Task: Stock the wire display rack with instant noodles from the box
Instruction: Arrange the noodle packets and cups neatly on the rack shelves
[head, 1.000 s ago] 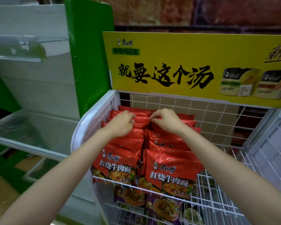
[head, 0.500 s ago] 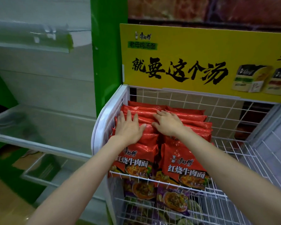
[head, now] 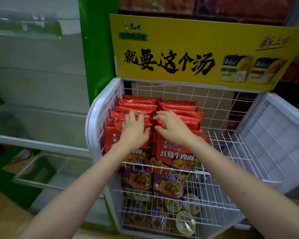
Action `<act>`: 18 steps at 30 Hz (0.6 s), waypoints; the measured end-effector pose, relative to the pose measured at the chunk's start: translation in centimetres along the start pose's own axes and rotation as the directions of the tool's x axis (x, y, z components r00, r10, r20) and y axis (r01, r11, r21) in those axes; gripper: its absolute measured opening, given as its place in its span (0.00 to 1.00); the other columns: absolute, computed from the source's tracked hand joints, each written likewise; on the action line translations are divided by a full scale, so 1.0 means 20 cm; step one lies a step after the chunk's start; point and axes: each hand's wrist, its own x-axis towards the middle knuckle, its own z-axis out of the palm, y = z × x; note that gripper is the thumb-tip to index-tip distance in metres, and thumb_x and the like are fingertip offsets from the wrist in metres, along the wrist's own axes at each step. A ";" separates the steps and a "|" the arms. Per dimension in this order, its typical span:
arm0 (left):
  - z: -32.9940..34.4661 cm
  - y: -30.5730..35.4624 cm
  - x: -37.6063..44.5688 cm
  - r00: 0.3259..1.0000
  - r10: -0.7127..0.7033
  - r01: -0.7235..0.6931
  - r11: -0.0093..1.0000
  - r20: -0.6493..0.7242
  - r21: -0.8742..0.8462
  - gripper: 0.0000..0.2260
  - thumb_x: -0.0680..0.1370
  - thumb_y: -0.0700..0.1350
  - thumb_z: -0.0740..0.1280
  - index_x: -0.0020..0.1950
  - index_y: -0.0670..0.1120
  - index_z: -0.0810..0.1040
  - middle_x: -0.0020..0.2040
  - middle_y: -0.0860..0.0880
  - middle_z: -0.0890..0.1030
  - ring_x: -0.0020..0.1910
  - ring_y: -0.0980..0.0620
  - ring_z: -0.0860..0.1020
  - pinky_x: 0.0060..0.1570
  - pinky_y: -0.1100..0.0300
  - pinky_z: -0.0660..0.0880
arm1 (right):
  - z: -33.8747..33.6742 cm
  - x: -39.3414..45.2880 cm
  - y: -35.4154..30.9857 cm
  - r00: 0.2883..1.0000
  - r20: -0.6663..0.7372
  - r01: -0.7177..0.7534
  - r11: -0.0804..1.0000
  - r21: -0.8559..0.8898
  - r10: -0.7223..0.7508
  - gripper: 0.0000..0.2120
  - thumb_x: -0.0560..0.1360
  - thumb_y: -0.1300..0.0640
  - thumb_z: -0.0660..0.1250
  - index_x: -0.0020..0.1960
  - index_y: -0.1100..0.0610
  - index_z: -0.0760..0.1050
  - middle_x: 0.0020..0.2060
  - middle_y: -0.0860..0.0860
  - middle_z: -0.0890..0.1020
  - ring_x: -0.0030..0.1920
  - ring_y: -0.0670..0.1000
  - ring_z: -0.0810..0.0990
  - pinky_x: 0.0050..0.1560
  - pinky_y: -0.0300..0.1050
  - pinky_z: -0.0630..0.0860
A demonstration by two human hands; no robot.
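The red noodle packs stand in two rows side by side at the left end of the top tier of the wire rack, leaning back one behind another. My left hand lies on the left row and my right hand on the right row. A second ago both hands were bunched up further back in the rows, fingertips tucked between packs. Half a second ago they had flattened out. Now they have slid toward the front, fingers spread and slightly bent, pressing on the pack tops and gripping nothing. I read that as squaring the rows after loading them. The top tier's right side shows bare wire, so I judge there is more to fill.

The front red pack reads 康师傅 and 红烧牛肉面. The purple packs on the tier below show 牛肉面, and the characters above that I cannot make out surely. The lowest tier holds greenish packs, too blurred to read.

The yellow sign above the rack carries 康师傅, 老母鸡汤面 on a green patch, 就要这个汤 in large black brushwork, and 新上市 at the right, beside two pictured packets. The box is not in view.
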 end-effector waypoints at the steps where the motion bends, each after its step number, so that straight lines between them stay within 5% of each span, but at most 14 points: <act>1: 0.01 0.02 -0.05 0.998 -0.002 0.001 1.000 -0.063 -0.013 0.16 0.77 0.49 0.63 0.63 0.44 0.70 0.60 0.43 0.67 0.62 0.44 0.65 0.61 0.51 0.64 | 0.00 -0.05 0.00 1.000 -0.024 0.012 1.000 0.014 -0.012 0.17 0.77 0.55 0.62 0.65 0.55 0.73 0.68 0.51 0.71 0.70 0.52 0.64 0.70 0.48 0.60; 4: 0.04 0.10 -0.21 0.992 0.015 -0.029 0.993 -0.123 -0.114 0.08 0.77 0.46 0.64 0.52 0.43 0.74 0.51 0.46 0.71 0.53 0.47 0.70 0.51 0.55 0.66 | 0.01 -0.22 0.00 0.999 -0.047 0.010 0.996 0.086 -0.006 0.12 0.77 0.56 0.62 0.59 0.55 0.76 0.57 0.50 0.76 0.60 0.50 0.70 0.60 0.44 0.66; 9: 0.18 0.19 -0.51 1.000 0.004 0.000 0.974 0.020 -0.226 0.06 0.79 0.43 0.60 0.49 0.45 0.77 0.42 0.49 0.79 0.42 0.50 0.77 0.40 0.52 0.73 | 0.15 -0.54 -0.01 0.999 0.049 -0.036 0.961 0.275 0.023 0.09 0.77 0.58 0.62 0.54 0.55 0.79 0.49 0.50 0.80 0.52 0.49 0.77 0.53 0.46 0.73; 15: 0.41 0.14 -0.76 0.980 -0.075 0.108 0.978 0.185 -0.179 0.08 0.80 0.43 0.60 0.49 0.45 0.78 0.43 0.48 0.81 0.43 0.48 0.78 0.39 0.55 0.72 | 0.42 -0.79 0.03 0.977 0.199 -0.142 0.920 0.367 0.071 0.11 0.78 0.58 0.62 0.58 0.54 0.78 0.51 0.50 0.80 0.52 0.49 0.77 0.54 0.46 0.74; 18: 0.56 0.05 -0.73 0.962 -0.077 0.120 0.981 0.263 -0.152 0.07 0.79 0.42 0.61 0.50 0.42 0.78 0.48 0.45 0.80 0.48 0.47 0.78 0.46 0.54 0.72 | 0.58 -0.79 0.12 0.964 0.242 -0.189 0.924 0.333 0.110 0.11 0.78 0.57 0.62 0.60 0.54 0.77 0.54 0.50 0.78 0.54 0.48 0.76 0.58 0.44 0.73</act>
